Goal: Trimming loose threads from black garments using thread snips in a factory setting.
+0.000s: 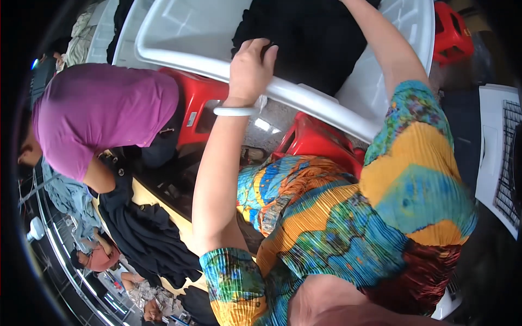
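My left hand (252, 69), with a white bangle on its wrist, is over the near rim of a large white plastic tub (185, 58). Its fingers are bent and closed on the left edge of a black cloth (310, 46), with the thumb toward the right. The fingertips are partly hidden. Black cloth lies in a heap across the tub's middle. My right forearm (389, 43) reaches over the tub's right side, and its hand is beyond the top edge of the picture.
Red plastic stools (315, 138) stand below the tub. On the left, a person in a purple shirt (109, 108) bends beside a pale table (176, 223) bearing black garments (144, 233). Other people are farther back. A white panel with a black grid (497, 157) stands at right.
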Tool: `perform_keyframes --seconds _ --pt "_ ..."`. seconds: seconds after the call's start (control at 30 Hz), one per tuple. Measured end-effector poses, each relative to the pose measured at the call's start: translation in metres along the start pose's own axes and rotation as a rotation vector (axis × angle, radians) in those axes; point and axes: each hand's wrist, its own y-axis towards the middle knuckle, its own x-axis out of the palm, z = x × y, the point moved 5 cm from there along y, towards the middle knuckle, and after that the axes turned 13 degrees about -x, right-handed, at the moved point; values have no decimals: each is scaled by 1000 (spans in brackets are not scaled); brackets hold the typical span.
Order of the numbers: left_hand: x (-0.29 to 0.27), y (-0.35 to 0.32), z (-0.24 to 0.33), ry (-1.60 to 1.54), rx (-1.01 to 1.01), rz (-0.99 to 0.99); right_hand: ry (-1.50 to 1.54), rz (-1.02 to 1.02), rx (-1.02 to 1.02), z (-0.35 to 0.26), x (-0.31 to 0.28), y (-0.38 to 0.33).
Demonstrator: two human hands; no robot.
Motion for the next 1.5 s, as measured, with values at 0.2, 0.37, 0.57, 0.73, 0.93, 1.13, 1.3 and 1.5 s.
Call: perform_keyframes --seconds 0.2,0.37,0.57,0.73,0.93,1.13,1.3,1.5 --pt "18 -2 13 178 -84 -110 -113 -225 102 139 120 -84" --pt "-5 -16 -2 221 -125 -79 -166 -921 51 68 219 -179" --pt "0 -23 0 212 -53 -75 -51 -908 41 70 280 -245" --pt "-3 -26 -3 176 -30 -40 -32 -902 10 66 313 -264" --pt "-3 -26 -5 157 -27 5 12 -902 6 75 305 -264" --pt "0 -22 1 189 -47 8 443 -989 208 44 230 -177" --pt "2 -25 -2 169 -21 77 545 -844 78 -41 98 -103" --pt "-25 -65 -17 -144 -4 392 819 -609 -235 -192 -71 -116"
